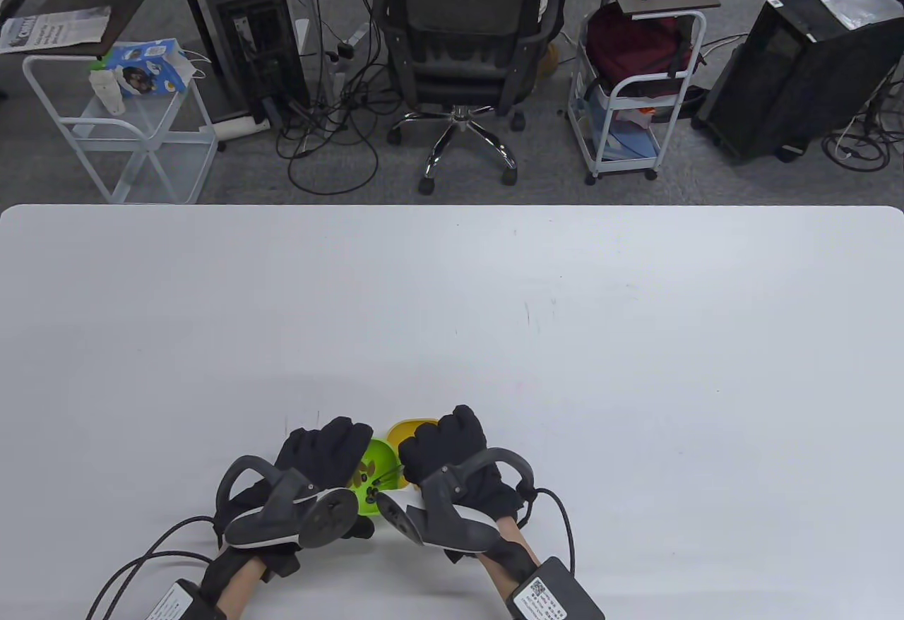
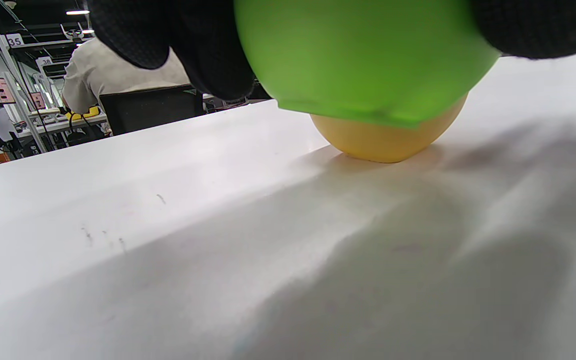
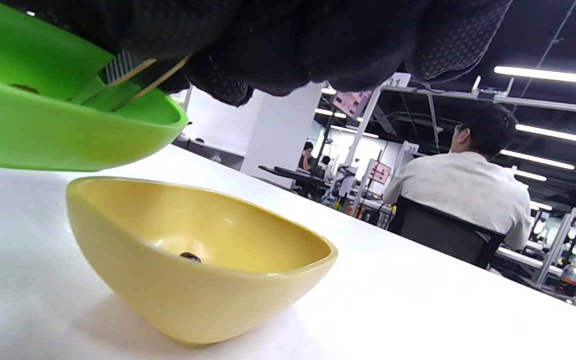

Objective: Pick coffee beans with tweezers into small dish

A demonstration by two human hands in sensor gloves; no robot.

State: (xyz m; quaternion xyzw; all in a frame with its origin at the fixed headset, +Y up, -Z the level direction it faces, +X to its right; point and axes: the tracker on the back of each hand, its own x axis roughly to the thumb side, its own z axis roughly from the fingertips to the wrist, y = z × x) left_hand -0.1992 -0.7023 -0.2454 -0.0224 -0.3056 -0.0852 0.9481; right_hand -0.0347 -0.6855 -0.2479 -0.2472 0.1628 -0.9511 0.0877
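Observation:
A green dish [image 1: 376,463] with several dark coffee beans [image 1: 368,490] is held by my left hand [image 1: 321,454], lifted above the table and tilted; it fills the top of the left wrist view [image 2: 363,55]. A yellow dish [image 1: 408,429] stands on the table just behind it, with one bean [image 3: 190,257] inside in the right wrist view [image 3: 203,300]. My right hand [image 1: 445,454] holds tweezers [image 3: 128,82] whose tips reach into the green dish [image 3: 43,125]. Whether the tips grip a bean is hidden.
The white table [image 1: 494,309] stretches far beyond the hands. Behind its far edge stand an office chair [image 1: 466,48], two wire carts [image 1: 141,126] and computer towers [image 1: 798,62]. Cables trail from both wrists toward the near edge.

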